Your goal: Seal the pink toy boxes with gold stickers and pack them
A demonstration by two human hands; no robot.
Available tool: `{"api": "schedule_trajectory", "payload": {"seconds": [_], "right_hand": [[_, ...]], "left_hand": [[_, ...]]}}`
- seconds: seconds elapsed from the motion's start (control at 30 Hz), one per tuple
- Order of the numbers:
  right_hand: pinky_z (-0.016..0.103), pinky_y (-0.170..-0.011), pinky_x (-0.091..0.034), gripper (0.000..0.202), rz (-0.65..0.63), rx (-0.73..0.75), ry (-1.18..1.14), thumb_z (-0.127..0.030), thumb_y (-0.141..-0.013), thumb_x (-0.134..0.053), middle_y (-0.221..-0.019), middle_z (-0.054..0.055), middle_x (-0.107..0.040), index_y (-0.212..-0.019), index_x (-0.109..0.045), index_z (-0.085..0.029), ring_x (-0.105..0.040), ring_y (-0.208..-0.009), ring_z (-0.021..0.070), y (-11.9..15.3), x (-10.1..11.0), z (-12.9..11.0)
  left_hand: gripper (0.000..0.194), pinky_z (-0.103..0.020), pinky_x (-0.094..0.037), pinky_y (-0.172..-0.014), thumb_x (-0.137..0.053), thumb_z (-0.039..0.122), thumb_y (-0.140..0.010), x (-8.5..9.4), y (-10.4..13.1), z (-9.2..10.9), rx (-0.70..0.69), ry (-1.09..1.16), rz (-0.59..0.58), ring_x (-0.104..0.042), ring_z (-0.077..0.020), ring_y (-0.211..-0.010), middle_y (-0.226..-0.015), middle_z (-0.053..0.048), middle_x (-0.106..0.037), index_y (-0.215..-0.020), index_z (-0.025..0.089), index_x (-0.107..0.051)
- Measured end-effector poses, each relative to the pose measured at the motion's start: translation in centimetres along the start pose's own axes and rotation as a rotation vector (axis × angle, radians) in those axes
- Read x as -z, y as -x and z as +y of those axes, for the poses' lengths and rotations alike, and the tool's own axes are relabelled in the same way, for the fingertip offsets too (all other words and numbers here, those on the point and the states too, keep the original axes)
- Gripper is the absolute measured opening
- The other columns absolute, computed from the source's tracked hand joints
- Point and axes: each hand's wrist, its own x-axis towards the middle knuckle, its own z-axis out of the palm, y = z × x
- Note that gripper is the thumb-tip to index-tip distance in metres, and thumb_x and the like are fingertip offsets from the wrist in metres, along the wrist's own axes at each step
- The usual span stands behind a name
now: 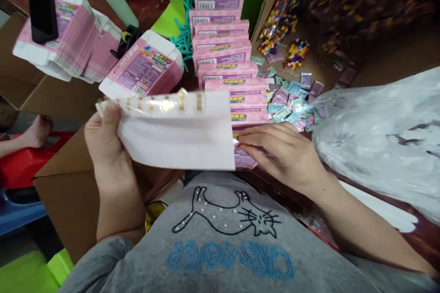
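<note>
My left hand [108,132] is closed on the left end of a white sticker sheet [178,142], thumb on top. Gold shiny stickers [165,103] line the sheet's far edge. The sheet hides part of a row of small pink boxes [237,84] standing one behind another. At the near end of that row, beside the sheet's right edge, my right hand [282,155] pinches a small shiny sticker [235,140] between thumb and fingers, against or just above a pink box. Most of that box is hidden by the sheet and fingers.
Flattened pink cartons [85,46] are stacked at left with a black phone [43,17] on top. Small foil packets [292,103] are heaped right of the row. A large clear plastic bag [381,132] lies at right. A cardboard box [68,192] stands at lower left.
</note>
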Motion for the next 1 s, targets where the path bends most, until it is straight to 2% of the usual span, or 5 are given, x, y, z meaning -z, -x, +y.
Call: {"api": "schedule_trajectory", "payload": {"seconds": [0.13,0.23,0.4,0.7,1.0], "right_hand": [[0.039,-0.089,-0.055,0.019,0.071,0.000,0.143,-0.022,-0.102,-0.076,-0.124,0.014,-0.077,-0.119,-0.069,-0.018,-0.073,-0.111,0.0259,0.3,-0.2,0.0],[0.040,-0.086,-0.050,0.007,0.047,-0.015,0.257,-0.026,-0.104,-0.074,-0.121,0.008,-0.075,-0.110,-0.076,-0.025,-0.068,-0.102,0.0251,0.6,-0.2,0.2],[0.043,-0.093,-0.050,0.024,-0.017,-0.096,0.057,-0.035,-0.109,-0.066,-0.122,0.009,-0.072,-0.129,-0.077,-0.029,-0.067,-0.112,0.0270,0.1,1.0,0.3],[0.035,-0.089,-0.055,0.010,0.029,-0.109,-0.334,-0.018,-0.103,-0.073,-0.107,0.002,-0.076,-0.108,-0.071,-0.026,-0.073,-0.102,0.0179,-2.6,3.0,0.0],[0.039,-0.084,-0.039,0.009,0.005,0.020,0.196,-0.027,-0.106,-0.073,-0.115,0.006,-0.080,-0.110,-0.067,-0.022,-0.074,-0.100,0.0220,-3.4,-0.3,3.0]], "left_hand": [[0.025,-0.024,-0.052,-0.052,-0.095,0.029,-0.062,0.4,1.6,-0.1,0.104,-0.018,-0.008,-0.063,-0.0123,-0.052,-0.067,-0.001,-0.075,-0.072,0.015,-0.077],[0.014,-0.023,-0.047,-0.047,-0.091,0.020,-0.061,-0.3,2.6,0.4,0.140,-0.103,-0.080,-0.058,-0.0109,-0.048,-0.062,-0.001,-0.073,-0.067,0.016,-0.080],[0.012,-0.023,-0.049,-0.050,-0.093,0.025,-0.068,-1.4,3.1,0.1,0.169,-0.112,-0.194,-0.060,-0.0119,-0.053,-0.065,-0.002,-0.075,-0.070,0.017,-0.084],[0.019,-0.023,-0.050,-0.046,-0.095,0.034,-0.070,-1.7,4.1,0.6,0.291,-0.148,-0.219,-0.064,-0.0148,-0.054,-0.070,-0.005,-0.078,-0.076,0.019,-0.085],[0.021,-0.024,-0.053,-0.050,-0.095,0.036,-0.068,-1.6,4.4,1.1,0.320,-0.133,-0.247,-0.067,-0.0168,-0.055,-0.071,-0.006,-0.078,-0.072,0.019,-0.083]]}}
